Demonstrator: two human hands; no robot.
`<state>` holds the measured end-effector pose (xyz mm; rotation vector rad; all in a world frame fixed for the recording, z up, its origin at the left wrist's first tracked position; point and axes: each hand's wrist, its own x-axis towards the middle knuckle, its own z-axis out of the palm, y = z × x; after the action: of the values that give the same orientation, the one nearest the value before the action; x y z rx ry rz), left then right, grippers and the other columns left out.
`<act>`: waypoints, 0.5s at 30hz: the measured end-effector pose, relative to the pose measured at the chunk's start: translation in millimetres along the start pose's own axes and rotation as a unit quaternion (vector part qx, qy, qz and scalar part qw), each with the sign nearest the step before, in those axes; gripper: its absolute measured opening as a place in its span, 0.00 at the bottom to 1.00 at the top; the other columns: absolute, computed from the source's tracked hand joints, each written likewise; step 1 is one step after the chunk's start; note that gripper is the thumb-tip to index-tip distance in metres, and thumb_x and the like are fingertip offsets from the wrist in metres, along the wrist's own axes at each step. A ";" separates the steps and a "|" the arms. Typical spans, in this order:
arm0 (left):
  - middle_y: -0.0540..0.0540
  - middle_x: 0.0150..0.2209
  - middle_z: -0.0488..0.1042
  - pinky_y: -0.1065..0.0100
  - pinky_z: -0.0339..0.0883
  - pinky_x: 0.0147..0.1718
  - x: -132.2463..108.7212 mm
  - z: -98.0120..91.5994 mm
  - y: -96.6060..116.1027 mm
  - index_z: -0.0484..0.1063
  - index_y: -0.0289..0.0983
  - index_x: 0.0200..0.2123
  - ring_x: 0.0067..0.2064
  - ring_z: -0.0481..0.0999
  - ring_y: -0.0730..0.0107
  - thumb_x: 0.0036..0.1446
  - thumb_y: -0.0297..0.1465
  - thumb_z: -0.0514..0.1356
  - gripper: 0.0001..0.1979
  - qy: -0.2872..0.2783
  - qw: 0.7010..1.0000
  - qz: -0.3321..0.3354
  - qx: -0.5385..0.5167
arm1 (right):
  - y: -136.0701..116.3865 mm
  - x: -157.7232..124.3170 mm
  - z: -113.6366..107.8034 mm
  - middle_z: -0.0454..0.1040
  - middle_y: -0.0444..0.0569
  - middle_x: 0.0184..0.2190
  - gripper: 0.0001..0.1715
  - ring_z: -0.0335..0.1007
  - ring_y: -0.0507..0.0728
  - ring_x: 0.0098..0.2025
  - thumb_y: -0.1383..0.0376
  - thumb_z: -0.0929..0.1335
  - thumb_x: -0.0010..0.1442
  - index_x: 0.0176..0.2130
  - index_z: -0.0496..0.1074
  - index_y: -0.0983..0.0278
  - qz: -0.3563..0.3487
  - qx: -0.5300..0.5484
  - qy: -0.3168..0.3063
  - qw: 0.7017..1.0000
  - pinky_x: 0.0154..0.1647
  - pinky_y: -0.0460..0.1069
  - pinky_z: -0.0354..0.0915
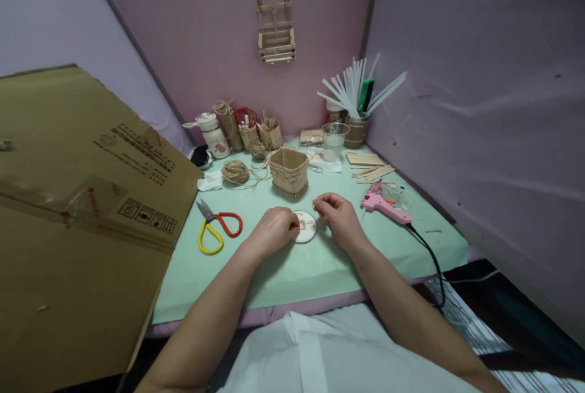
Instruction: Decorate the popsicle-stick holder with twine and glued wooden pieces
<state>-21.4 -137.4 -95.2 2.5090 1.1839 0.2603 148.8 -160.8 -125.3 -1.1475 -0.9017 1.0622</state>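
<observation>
A round white disc (311,233) lies flat at the middle of the table, with small tan pieces (303,223) on it. My left hand (276,228) reaches over the disc's left side, its fingers curled together and their tips down at the tan pieces; what they grip is hidden. Just right of the disc, my right hand (337,213) is closed in a pinch, a tiny pale piece (314,203) showing at its fingertips. Behind both hands stands a small basket (289,173) with twine trim round its side.
Scissors (211,222) lie open on the left, near a ball of twine (234,172). A pink glue gun (386,205) with a black cord rests on the right, below wooden sticks (365,160). Glue sticks (351,88) fill a back-right pot. A large cardboard sheet (91,228) borders the left.
</observation>
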 end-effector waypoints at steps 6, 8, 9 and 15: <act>0.47 0.29 0.77 0.69 0.60 0.32 4.8 2.9 -2.1 0.77 0.35 0.30 0.30 0.71 0.70 0.48 0.35 0.62 0.09 0.135 0.905 -0.133 -0.380 | 0.1 -0.9 2.3 0.70 0.42 0.21 0.11 0.59 0.50 0.24 0.58 0.74 0.45 0.24 0.73 0.63 0.007 0.009 -0.010 1.000 0.26 0.47 0.54; 0.48 0.26 0.75 0.70 0.59 0.29 7.6 4.4 -0.2 0.76 0.34 0.28 0.27 0.68 0.73 0.44 0.36 0.66 0.11 0.154 0.839 -0.162 -0.496 | 1.3 -1.4 2.9 0.70 0.42 0.21 0.12 0.60 0.50 0.24 0.58 0.74 0.45 0.24 0.73 0.63 0.011 0.011 -0.016 1.000 0.26 0.47 0.54; 0.48 0.25 0.74 0.71 0.58 0.28 8.6 5.2 1.2 0.76 0.34 0.28 0.26 0.67 0.75 0.41 0.36 0.67 0.12 0.156 0.810 -0.174 -0.537 | 2.1 -1.6 3.2 0.70 0.42 0.21 0.12 0.60 0.50 0.24 0.58 0.74 0.45 0.25 0.73 0.63 0.012 0.010 -0.018 1.000 0.26 0.47 0.54; 0.48 0.24 0.73 0.72 0.57 0.25 11.2 12.1 9.9 0.76 0.32 0.26 0.25 0.66 0.77 0.35 0.33 0.70 0.13 0.160 0.747 -0.201 -0.613 | 6.4 -4.1 6.4 0.71 0.43 0.21 0.12 0.61 0.51 0.25 0.57 0.74 0.46 0.25 0.74 0.64 0.011 -0.005 -0.036 0.999 0.26 0.46 0.54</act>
<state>-3.5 -137.4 -102.3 1.0435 1.0606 0.9883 140.5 -162.6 -130.5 -1.1356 -0.9540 1.1244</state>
